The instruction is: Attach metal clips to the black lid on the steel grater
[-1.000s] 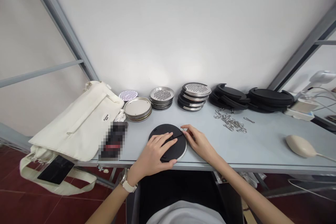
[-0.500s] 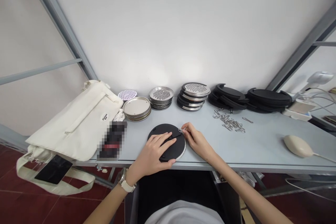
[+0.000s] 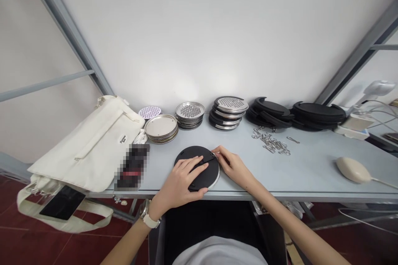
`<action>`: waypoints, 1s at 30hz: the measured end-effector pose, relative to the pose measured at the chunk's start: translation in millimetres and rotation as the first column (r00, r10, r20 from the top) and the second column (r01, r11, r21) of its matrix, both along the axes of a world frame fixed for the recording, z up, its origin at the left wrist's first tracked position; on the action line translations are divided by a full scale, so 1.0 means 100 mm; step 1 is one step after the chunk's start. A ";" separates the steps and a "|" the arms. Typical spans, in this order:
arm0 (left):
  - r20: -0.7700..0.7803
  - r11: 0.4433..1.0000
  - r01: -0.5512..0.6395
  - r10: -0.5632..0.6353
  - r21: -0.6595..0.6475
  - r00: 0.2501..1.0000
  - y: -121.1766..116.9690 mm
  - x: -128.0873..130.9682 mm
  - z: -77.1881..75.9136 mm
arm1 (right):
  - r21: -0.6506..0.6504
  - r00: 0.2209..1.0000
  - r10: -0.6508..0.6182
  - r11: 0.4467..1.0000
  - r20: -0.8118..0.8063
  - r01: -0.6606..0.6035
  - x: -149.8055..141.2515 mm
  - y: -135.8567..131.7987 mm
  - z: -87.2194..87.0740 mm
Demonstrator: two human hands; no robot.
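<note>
A round black disc with a silvery rim at its lower right lies near the table's front edge. My left hand rests flat on it, fingers stretched over the top and thumb by the near rim. At the disc's upper right edge, my right hand is closed in a pinch on a small metal wire clip. Part of the clip is hidden by the fingertips. A pile of similar loose wire clips is spread farther right, with one single clip apart from it.
Along the wall stand stacked plain metal discs, perforated metal discs, black-and-silver discs and black discs. A white bag lies at the left. A cream corded mouse-like object sits at the right.
The view has shifted very slightly. My right fingertips and the wire clip have barely moved at the disc's edge; my left hand stays in place on the disc.
</note>
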State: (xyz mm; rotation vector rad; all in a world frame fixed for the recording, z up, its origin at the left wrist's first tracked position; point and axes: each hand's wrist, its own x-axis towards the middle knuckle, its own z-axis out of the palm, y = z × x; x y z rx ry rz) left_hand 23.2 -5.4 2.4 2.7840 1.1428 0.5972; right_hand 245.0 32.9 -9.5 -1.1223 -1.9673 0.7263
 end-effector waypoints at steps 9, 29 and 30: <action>0.004 1.000 -0.005 0.005 0.021 1.000 0.00 0.00 0.00 | -0.029 1.000 -0.011 1.000 -0.009 0.011 0.00 0.01 -0.04; 0.025 1.000 0.001 -0.002 0.017 1.000 -0.01 -0.01 -0.01 | -0.040 1.000 -0.011 0.999 0.016 0.012 0.00 -0.01 -0.01; 0.023 1.000 0.002 -0.002 0.017 1.000 -0.01 -0.01 -0.01 | -0.042 1.000 -0.011 0.999 0.014 0.011 0.00 -0.01 -0.01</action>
